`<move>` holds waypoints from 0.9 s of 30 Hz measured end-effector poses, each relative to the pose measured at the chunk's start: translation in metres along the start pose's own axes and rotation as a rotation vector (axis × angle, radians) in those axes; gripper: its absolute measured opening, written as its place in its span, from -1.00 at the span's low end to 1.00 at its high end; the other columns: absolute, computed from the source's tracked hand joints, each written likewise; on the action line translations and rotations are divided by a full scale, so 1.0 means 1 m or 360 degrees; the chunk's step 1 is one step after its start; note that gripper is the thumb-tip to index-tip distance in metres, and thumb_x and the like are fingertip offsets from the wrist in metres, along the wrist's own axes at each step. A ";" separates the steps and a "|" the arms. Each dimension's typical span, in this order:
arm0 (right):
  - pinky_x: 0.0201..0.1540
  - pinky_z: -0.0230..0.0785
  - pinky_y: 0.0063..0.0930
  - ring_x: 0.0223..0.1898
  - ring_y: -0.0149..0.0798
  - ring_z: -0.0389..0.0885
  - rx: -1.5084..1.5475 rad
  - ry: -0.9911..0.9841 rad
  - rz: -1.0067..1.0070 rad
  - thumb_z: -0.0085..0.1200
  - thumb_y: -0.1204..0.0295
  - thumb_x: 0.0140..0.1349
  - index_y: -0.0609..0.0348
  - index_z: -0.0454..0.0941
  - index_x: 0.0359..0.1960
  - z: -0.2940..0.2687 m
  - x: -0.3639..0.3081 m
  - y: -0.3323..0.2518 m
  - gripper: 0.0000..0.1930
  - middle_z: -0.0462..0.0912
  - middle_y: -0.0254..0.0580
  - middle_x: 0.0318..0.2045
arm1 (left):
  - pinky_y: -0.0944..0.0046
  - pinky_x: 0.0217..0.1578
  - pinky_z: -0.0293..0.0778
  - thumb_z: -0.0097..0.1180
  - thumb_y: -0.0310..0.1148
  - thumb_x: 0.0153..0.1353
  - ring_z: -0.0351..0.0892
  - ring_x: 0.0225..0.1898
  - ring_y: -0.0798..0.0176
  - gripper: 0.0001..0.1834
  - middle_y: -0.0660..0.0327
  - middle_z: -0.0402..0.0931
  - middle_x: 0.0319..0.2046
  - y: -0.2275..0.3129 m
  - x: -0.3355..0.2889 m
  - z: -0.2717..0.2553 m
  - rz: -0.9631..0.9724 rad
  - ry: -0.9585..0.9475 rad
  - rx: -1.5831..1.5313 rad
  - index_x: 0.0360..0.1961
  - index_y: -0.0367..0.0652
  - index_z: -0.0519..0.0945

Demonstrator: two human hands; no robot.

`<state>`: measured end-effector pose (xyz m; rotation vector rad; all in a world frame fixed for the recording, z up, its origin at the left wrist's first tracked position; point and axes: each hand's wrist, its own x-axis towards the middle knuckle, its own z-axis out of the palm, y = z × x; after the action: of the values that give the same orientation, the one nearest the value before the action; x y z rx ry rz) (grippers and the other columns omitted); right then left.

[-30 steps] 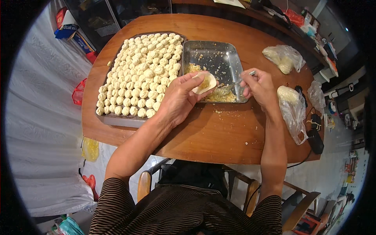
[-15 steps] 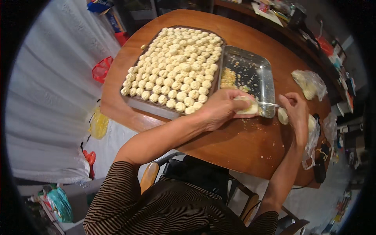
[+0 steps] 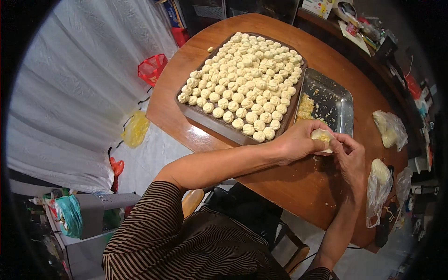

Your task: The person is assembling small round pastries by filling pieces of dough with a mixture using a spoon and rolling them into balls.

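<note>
In front of the metal tray, my left hand [image 3: 298, 141] cups a round pale dough wrapper [image 3: 322, 135] with yellowish filling in its middle. Thumb and fingers of my right hand [image 3: 350, 158] pinch the wrapper's right edge, so both hands are closed on it. The shallow metal tray [image 3: 344, 108] holds a heap of crumbly yellow filling [image 3: 305, 106] at its left side and scattered bits elsewhere. To its left, a large box-like board [image 3: 205, 122] bears closely set rows of pleated buns [image 3: 247, 77], some piled in a second layer.
Clear plastic bags with pale dough lie on the wooden table [image 3: 275, 186] at the right, one farther off [image 3: 391, 128] and one nearer [image 3: 380, 186]. A dark object [image 3: 382, 228] rests by the right edge. A single small dough piece [image 3: 210, 49] sits beyond the board.
The metal utensil that my right hand held is no longer visible. My right hand has come in to the wrapper and now pinches its edge. The view has shifted leftward.
</note>
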<state>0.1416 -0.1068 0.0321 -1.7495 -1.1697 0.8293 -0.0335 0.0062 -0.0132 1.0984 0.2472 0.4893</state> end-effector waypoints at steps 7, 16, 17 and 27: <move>-0.48 0.18 -0.73 -0.47 -0.68 0.47 0.0070 0.0106 -0.0036 0.37 0.34 0.38 0.26 0.75 -0.05 0.000 0.007 0.015 -0.75 0.70 -0.48 -0.43 | 0.36 0.01 0.65 0.22 -0.45 0.48 0.68 -0.05 0.35 -0.73 0.15 0.65 -0.08 -0.005 0.002 -0.004 0.0130 0.0050 0.0301 0.10 -0.37 0.55; -0.34 0.41 -0.71 -0.37 -0.63 0.60 0.0170 0.0148 -0.0172 0.31 0.48 0.41 0.30 0.71 -0.14 0.009 0.004 0.007 -0.87 0.72 -0.41 -0.34 | 0.35 -0.02 0.68 0.20 -0.46 0.49 0.67 -0.04 0.34 -0.74 0.12 0.65 -0.07 -0.002 0.002 -0.003 0.0127 0.0114 0.0219 0.09 -0.39 0.54; -0.31 0.45 -0.71 -0.35 -0.62 0.61 0.0166 0.0162 -0.0181 0.30 0.49 0.42 0.31 0.70 -0.14 0.010 0.003 0.006 -0.88 0.72 -0.40 -0.32 | 0.35 -0.02 0.69 0.20 -0.46 0.49 0.67 -0.04 0.34 -0.74 0.12 0.65 -0.07 -0.003 0.003 -0.003 0.0128 0.0127 0.0173 0.09 -0.39 0.54; -0.37 0.35 -0.75 -0.40 -0.68 0.55 0.0090 0.0257 -0.0279 0.28 0.51 0.43 0.33 0.70 -0.12 0.017 0.005 0.009 -0.88 0.70 -0.47 -0.37 | 0.35 -0.04 0.62 0.23 -0.41 0.48 0.67 -0.08 0.40 -0.78 0.19 0.68 -0.11 -0.003 0.004 -0.007 0.0185 0.0192 0.0348 0.02 -0.33 0.61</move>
<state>0.1320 -0.0994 0.0165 -1.6100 -1.1608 0.5996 -0.0329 0.0128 -0.0189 1.3030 0.3498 0.6448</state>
